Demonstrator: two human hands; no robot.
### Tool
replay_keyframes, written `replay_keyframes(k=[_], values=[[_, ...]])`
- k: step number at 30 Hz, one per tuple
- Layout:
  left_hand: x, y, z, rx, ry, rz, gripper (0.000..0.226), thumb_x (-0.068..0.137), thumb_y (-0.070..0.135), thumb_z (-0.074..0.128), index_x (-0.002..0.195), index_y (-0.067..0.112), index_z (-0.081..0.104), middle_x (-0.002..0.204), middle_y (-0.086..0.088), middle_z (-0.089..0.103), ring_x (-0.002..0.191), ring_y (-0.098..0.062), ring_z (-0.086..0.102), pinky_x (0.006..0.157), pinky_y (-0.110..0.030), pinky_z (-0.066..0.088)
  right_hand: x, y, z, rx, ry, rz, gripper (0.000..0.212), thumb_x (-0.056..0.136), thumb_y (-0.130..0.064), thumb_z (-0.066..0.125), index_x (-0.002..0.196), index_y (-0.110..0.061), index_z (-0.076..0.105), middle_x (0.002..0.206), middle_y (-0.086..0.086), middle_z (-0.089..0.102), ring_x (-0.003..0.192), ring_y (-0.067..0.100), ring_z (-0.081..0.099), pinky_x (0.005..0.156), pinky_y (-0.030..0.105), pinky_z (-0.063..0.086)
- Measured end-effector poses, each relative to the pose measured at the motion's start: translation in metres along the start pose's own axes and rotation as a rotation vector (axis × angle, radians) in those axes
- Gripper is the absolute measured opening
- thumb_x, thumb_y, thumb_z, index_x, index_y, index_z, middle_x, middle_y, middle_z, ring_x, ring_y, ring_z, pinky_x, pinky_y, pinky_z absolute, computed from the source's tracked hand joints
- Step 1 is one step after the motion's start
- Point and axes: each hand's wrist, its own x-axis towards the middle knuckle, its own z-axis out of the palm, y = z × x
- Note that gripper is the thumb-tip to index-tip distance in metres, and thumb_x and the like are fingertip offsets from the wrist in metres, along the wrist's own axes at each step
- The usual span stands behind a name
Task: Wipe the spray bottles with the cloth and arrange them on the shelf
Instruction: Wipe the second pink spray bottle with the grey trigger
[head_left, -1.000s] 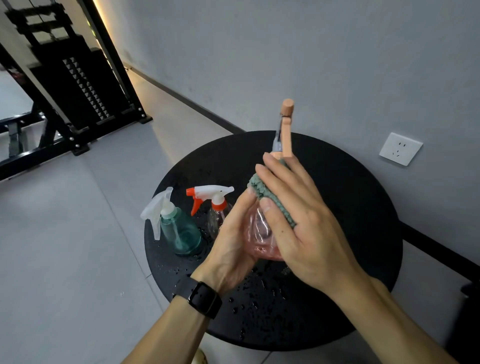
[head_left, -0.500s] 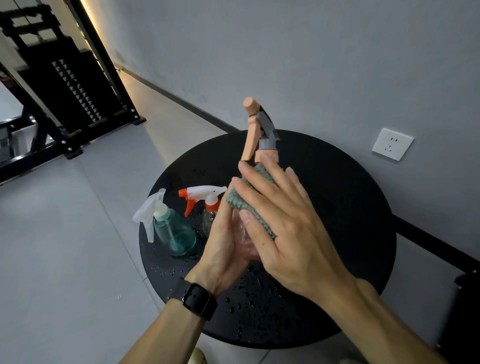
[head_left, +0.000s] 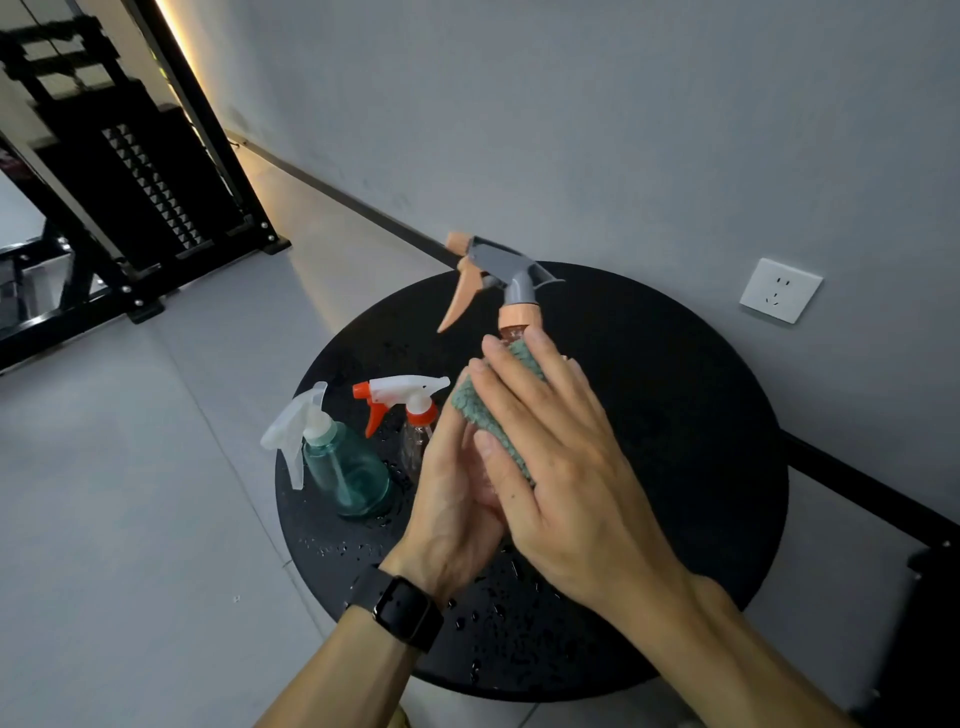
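A black watch (head_left: 402, 612) is sitting on the left wrist. Above the wet round bench (head_left: 675, 467), the left hand (head_left: 457, 499) is cupping a pink spray bottle (head_left: 511, 317), fingers wrapped round its body. The right hand (head_left: 561, 467) is pressing a green cloth (head_left: 488, 410) flat against it, fingers extended. Just left, a teal bottle (head_left: 348, 473) and a clear bottle (head_left: 415, 441) with an orange-white trigger are standing on the bench.
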Motion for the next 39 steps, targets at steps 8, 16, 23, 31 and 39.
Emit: replay_keyframes(k=[8,16,23,31,39], values=[[-0.002,0.002,-0.004,-0.023,0.023,0.016,0.053,0.098,0.046,0.046,0.137,0.01,0.055,0.145,-0.021,0.047,0.136,-0.035,0.039,0.12,-0.052,0.014,0.002,-0.002,-0.003,0.028,0.007,-0.025,0.046,0.102,-0.028,0.034,0.147,-0.016,0.036,0.157,-0.004,0.028,0.15,0.014,0.011,0.12,0.048,0.016],[-0.008,0.006,0.005,0.116,-0.064,-0.055,0.044,0.092,0.05,0.047,0.112,0.02,0.072,0.108,-0.009,0.071,0.099,-0.022,0.069,0.083,-0.039,0.056,0.012,0.009,-0.021,0.271,0.046,0.104,0.043,0.103,-0.025,0.039,0.145,-0.015,0.042,0.157,-0.01,0.027,0.148,0.002,0.008,0.121,0.035,0.019],[-0.005,0.015,0.004,0.077,-0.035,0.005,0.044,0.098,0.044,0.043,0.115,0.013,0.07,0.108,-0.014,0.07,0.093,-0.025,0.069,0.073,-0.038,0.059,0.006,0.008,-0.014,0.397,0.017,0.143,0.049,0.103,-0.032,0.032,0.15,-0.02,0.03,0.16,-0.013,0.021,0.147,0.0,0.007,0.121,0.037,0.021],[-0.005,0.02,-0.003,0.096,-0.029,-0.038,0.054,0.089,0.048,0.054,0.122,0.006,0.062,0.113,-0.018,0.062,0.101,-0.027,0.063,0.087,-0.038,0.052,0.003,0.002,-0.004,0.292,0.01,0.066,0.047,0.103,-0.029,0.033,0.148,-0.016,0.033,0.159,-0.009,0.022,0.149,0.006,0.008,0.114,0.051,0.03],[-0.01,0.02,-0.001,0.156,-0.099,-0.159,0.047,0.101,0.046,0.034,0.119,0.016,0.066,0.109,-0.01,0.07,0.097,-0.021,0.069,0.078,-0.036,0.056,0.008,0.008,-0.015,0.324,0.041,0.069,0.046,0.102,-0.026,0.037,0.146,-0.013,0.039,0.157,-0.01,0.029,0.148,0.004,0.011,0.12,0.033,0.021]])
